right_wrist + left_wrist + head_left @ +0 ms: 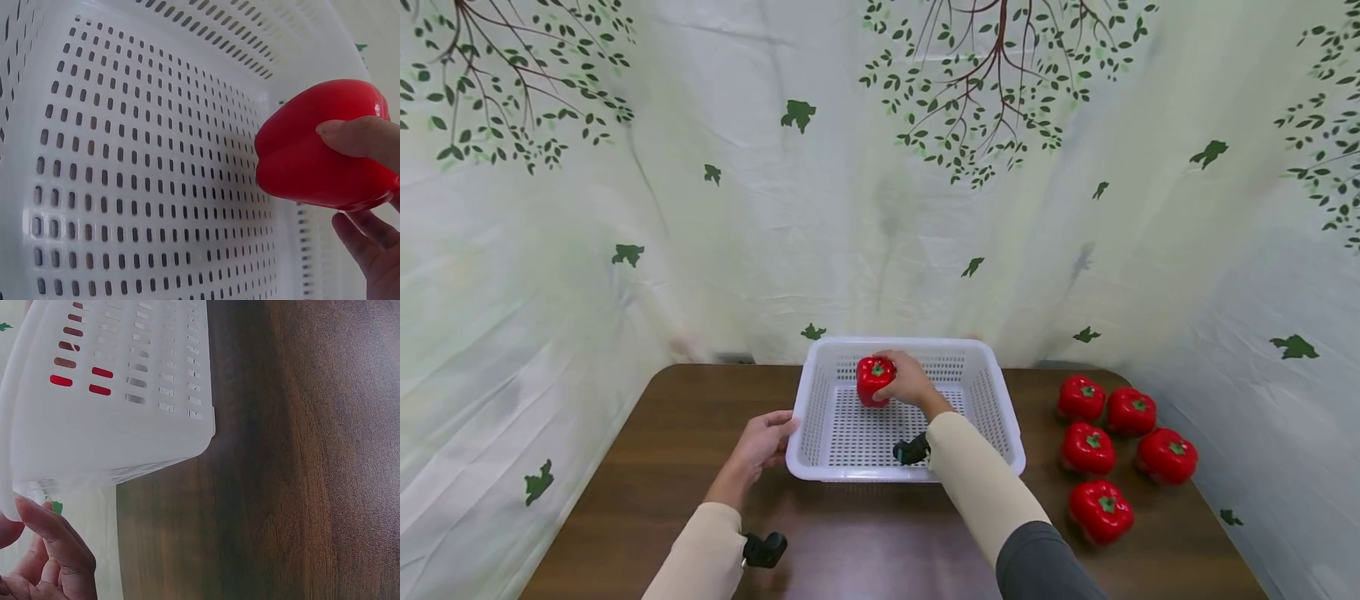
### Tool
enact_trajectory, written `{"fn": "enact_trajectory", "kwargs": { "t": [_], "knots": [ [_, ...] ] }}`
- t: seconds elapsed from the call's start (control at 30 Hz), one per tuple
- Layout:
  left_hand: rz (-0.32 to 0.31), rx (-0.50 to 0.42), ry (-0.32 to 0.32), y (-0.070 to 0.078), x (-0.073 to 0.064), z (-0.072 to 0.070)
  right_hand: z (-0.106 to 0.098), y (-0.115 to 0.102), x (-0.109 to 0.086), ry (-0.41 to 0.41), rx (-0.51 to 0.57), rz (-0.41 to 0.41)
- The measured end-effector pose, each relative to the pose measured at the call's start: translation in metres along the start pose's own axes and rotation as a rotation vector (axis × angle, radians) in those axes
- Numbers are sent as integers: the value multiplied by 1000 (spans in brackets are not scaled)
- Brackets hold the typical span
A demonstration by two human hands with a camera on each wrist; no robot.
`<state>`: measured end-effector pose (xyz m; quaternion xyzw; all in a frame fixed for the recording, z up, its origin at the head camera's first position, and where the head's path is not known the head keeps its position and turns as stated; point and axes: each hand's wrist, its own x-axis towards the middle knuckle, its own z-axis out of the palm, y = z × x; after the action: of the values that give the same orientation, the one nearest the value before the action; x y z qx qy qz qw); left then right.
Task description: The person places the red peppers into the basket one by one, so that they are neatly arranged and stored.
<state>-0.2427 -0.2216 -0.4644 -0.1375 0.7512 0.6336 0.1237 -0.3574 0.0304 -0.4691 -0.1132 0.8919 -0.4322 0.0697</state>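
My right hand (pixel 912 382) grips a glossy red bell pepper (pixel 872 380) with a green stem, held inside the white plastic basket (pixel 801 450) toward its far left. In the right wrist view, the thumb (pixel 350 136) lies across the pepper's side (pixel 300 150) and other fingers are below it; the perforated basket floor (pixel 156 169) shows beside it. My left hand (pixel 762 446) pinches the basket's left rim between thumb and fingers. Up close in the left wrist view, those fingers (pixel 59 534) meet the rim at a corner, and red shows through the slots of the wall (pixel 112 431).
Several more red bell peppers (pixel 1088 448) stand in a loose group on the right of the brown wooden table (pixel 865 533). Behind the table hangs a pale curtain (pixel 850 208) printed with leaves and branches. Black wrist cameras (pixel 764 550) are strapped at both cuffs.
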Motion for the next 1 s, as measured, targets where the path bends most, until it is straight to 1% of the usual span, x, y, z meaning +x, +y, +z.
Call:
{"fn": "enact_trajectory", "kwargs": {
  "t": [0.1,0.27,0.5,0.7,0.87,1.0],
  "knots": [
    [-7,-6,4,0,-1,-1,6,-2,2,1,-5,-9],
    [4,-7,11,1,-1,-1,15,-7,6,1,-23,-41],
    [1,10,14,1,0,4,26,-14,6,9,7,-9],
    [2,20,21,2,0,2,36,-27,13,20,6,-27],
    [0,21,20,2,0,2,45,-34,19,33,-9,9],
    [-1,8,26,2,1,2,52,-38,22,45,8,44]
  ]
}}
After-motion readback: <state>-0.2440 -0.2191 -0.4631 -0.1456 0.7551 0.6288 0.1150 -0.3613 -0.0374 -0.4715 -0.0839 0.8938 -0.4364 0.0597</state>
